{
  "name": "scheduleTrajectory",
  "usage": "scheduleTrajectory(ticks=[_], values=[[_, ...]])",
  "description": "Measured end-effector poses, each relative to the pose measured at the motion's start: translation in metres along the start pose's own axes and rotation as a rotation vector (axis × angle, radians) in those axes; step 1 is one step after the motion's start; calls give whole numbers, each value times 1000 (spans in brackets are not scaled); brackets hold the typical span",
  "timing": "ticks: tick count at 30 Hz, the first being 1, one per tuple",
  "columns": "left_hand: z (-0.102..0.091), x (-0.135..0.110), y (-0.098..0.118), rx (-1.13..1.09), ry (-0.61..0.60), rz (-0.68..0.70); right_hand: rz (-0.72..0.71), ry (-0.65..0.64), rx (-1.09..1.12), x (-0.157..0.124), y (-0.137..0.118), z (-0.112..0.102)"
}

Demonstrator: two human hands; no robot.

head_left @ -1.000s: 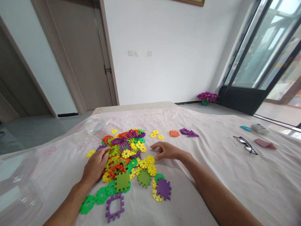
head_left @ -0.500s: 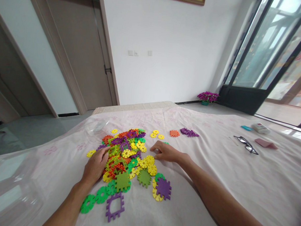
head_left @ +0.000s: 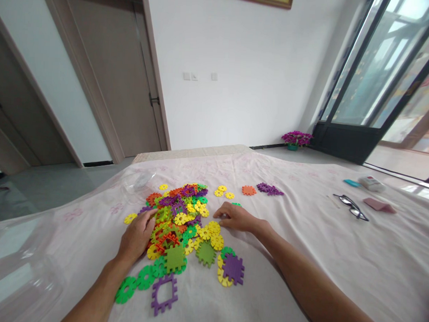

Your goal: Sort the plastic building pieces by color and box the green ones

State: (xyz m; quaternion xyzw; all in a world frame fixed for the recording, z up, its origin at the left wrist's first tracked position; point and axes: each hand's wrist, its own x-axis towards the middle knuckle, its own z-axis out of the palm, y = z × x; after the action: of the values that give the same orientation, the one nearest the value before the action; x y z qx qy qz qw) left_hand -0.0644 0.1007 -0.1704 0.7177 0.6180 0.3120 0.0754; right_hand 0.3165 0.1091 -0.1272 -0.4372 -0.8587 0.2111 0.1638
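Observation:
A heap of plastic building pieces (head_left: 177,209) in yellow, green, orange and purple lies on the pink-white cloth. My left hand (head_left: 138,233) rests against the heap's left side, fingers apart and touching it, with nothing held that I can see. To the right of the heap, my right hand (head_left: 235,217) is on the cloth, fingers loosely bent with a gap at the thumb, holding nothing. Nearer me lie a purple square frame (head_left: 164,295), a solid purple square (head_left: 233,269), a light green square (head_left: 175,258) and a row of green notched discs (head_left: 145,277).
A clear plastic container (head_left: 21,267) stands at the left, and another clear plastic item (head_left: 139,182) lies behind the heap. Beyond my right hand are an orange square (head_left: 249,190) and purple pieces (head_left: 270,189). Glasses (head_left: 351,206) and a pink cloth (head_left: 379,205) lie far right.

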Motion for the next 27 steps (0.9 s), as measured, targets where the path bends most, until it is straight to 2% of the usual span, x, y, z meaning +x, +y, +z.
scheduleTrajectory(ticks=[9,14,27], values=[[1,0,-1,3,14,12,56,21,-11,1,-2,0],[1,1,-3,4,18,12,12,-40,38,0,-2,-2],[-1,0,0,28,10,19,-29,-97,27,-1,-4,-4]])
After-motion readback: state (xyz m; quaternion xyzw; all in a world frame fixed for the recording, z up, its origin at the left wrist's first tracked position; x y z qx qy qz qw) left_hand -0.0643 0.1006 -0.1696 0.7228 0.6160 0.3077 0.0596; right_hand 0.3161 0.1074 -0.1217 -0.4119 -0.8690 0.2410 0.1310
